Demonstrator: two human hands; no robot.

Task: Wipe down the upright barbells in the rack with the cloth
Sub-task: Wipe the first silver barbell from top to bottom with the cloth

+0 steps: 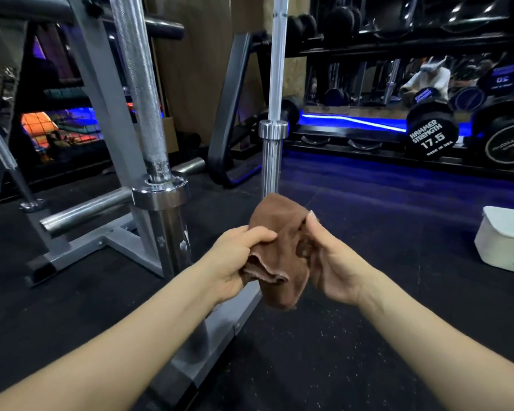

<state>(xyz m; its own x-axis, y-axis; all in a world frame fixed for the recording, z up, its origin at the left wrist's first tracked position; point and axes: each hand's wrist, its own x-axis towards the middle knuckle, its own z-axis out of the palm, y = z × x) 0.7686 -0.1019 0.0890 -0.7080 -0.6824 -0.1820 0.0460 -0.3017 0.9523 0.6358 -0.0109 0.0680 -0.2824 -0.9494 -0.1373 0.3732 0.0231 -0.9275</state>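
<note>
- The left hand (244, 256) pinches one edge of the brown cloth (279, 256), fingers curled round a fold.
- The right hand (330, 262) grips the other side, likely bunching it into a pad.
- The cloth sits at the far upright barbell (275, 84)'s sleeve, possibly touching.
- The knurled near barbell (137, 84) stands left in the grey rack (80, 250).
- A white tub (505, 241) waits rightward.

Two upright barbells stand in the storage rack (107, 241): the near barbell (149, 123) to the left, the far barbell (275, 84) to its right and farther back. Both hands hold the cloth (279, 250) before the far barbell's lower sleeve, left hand (238, 259) on its left, right hand (333, 262) on its right. A dumbbell rack (398, 46) stands behind at the right, and a tub (505, 241) sits on the floor (353, 336) at far right.
</note>
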